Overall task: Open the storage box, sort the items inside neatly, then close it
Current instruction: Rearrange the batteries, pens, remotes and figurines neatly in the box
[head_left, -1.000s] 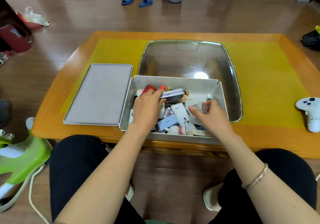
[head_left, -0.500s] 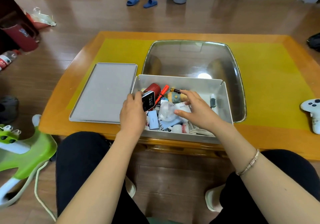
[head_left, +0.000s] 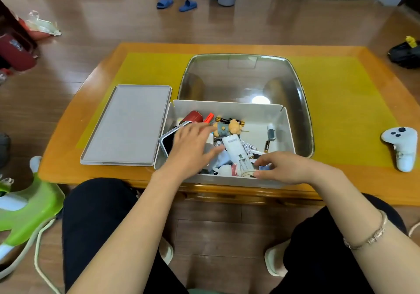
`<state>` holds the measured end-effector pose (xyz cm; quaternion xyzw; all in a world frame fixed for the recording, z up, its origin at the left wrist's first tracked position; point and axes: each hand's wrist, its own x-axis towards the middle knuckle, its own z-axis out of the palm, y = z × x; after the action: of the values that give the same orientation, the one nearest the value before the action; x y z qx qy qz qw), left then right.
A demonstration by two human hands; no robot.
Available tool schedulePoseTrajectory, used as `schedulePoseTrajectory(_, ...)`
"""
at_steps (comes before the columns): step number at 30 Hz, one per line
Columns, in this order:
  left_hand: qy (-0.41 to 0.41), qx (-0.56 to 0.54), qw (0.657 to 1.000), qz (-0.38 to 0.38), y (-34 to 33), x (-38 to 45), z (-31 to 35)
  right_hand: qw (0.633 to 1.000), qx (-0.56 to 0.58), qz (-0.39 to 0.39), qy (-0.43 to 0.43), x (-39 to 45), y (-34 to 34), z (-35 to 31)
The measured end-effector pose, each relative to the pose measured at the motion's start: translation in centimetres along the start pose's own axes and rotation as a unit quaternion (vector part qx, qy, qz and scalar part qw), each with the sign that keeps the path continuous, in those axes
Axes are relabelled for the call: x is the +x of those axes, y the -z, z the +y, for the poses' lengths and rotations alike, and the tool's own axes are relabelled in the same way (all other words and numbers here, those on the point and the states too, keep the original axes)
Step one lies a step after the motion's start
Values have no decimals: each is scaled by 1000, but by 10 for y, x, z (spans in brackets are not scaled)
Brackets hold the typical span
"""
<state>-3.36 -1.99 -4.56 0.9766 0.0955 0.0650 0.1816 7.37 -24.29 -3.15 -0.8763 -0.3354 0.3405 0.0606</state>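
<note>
Near the front edge of the tabletop (head_left: 341, 103), the open storage box (head_left: 227, 108) is sitting with its lid (head_left: 127, 123) lying flat just left of it. Left hand (head_left: 191, 148) is reaching into the box's left side, fingers spread and relaxed, gripping nothing; a phone-like device (head_left: 168, 142) is leaning against the left wall beside it. Right hand (head_left: 286, 168) is working at the box's near right corner, fingers curled toward a small blue item (head_left: 264, 167); grip unclear. Batteries (head_left: 247, 148), a bear figure (head_left: 227, 129) and a white tube (head_left: 236, 153) are lying jumbled. Risk: the leaning device is likely tipping if bumped, and loose batteries rolling under other items.
</note>
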Motion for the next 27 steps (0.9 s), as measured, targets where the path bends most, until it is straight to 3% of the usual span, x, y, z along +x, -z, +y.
schedulePoseTrajectory(2,-27,-11,995,-99,-5,2,3,1000,-1,-12,11,2,-4,-1)
schedulePoseTrajectory(4,-22,1,992,-125,-11,2,0,1000,5,-6,18,3,-7,-2)
schedulePoseTrajectory(9,-18,-60,995,-71,-16,0,-10,996,19,74,35,6,-16,-2)
schedulePoseTrajectory(14,-1,-72,996,-44,0,-3,-11,963,120,229,75,13,-10,-7)
schedulePoseTrajectory(19,123,30,982,143,16,2,-23,932,198,300,56,34,3,-16)
schedulePoseTrajectory(22,195,76,972,105,20,4,-33,919,224,320,50,47,7,-26)
schedulePoseTrajectory(27,194,115,972,73,17,3,-37,925,222,295,88,62,7,-46)
